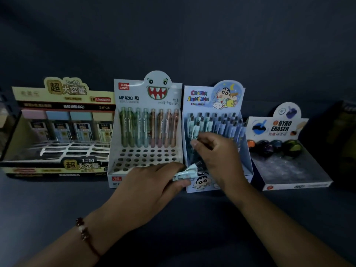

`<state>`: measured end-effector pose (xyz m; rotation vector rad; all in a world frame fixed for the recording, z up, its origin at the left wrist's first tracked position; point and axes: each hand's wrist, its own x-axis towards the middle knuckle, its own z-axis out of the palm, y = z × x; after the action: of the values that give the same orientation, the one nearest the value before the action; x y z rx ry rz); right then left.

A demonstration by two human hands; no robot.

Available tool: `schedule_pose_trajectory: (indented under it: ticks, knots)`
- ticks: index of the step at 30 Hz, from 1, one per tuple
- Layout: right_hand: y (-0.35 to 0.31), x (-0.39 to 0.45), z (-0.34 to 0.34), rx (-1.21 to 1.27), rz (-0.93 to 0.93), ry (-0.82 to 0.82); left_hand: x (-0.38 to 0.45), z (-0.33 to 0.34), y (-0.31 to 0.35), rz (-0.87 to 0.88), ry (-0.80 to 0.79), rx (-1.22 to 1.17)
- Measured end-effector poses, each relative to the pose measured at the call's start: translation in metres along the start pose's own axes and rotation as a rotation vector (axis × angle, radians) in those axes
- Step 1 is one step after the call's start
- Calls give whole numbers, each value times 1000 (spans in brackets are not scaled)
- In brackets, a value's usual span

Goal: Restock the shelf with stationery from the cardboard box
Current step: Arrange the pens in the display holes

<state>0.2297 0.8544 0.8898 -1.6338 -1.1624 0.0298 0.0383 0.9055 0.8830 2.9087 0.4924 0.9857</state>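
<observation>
Lead-refill box (pixel 57 130): far left; four refill cases (pixel 70 124) stood in back row, front grid cells vacant; "24PCS", "2B" legible.
LANTU box (pixel 144 132): "MP 8283"; eight pencils (pixel 148 130) held upright in rear row, holes in front unfilled.
Left hand (pixel 152 186): a small bundle of pale blue pencils (pixel 189 171) is gripped at the front edge of the third box.
Crayon Shinchan box (pixel 215 135): rear rows filled with blue pencils.
Right hand (pixel 215 151): one pencil pinched over this box's middle.
Gyro Eraser box (pixel 289 151): round erasers (pixel 273 148) at back, front floor bare.
Margins: dark surface (pixel 192 218) open in front.
</observation>
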Motion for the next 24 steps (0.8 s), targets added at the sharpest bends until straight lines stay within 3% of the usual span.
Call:
schedule_pose_trajectory:
  ticks: [5, 8, 10, 13, 15, 20, 24]
  knots:
    - [-2, -4, -4, 83, 52, -16, 1, -2, -3, -120, 12, -143]
    - [-11, -11, -11, 135, -47, -2, 0, -3, -7, -200, 52, -298]
    - [-19, -17, -14, 201, -88, -110, 0, -5, -10, -237, 85, -361]
    - [-27, -24, -14, 385, 1, -403, -2, -6, -9, -237, 66, -370]
    - [-27, -25, -15, 461, 34, -481, -1, -9, -4, -225, 46, -381]
    - [-27, -22, -21, 619, 100, -410, 2, -13, -1, -276, 89, -433]
    - [-26, -12, -37, 663, 192, -246, 1, -14, -7, -256, 269, -274]
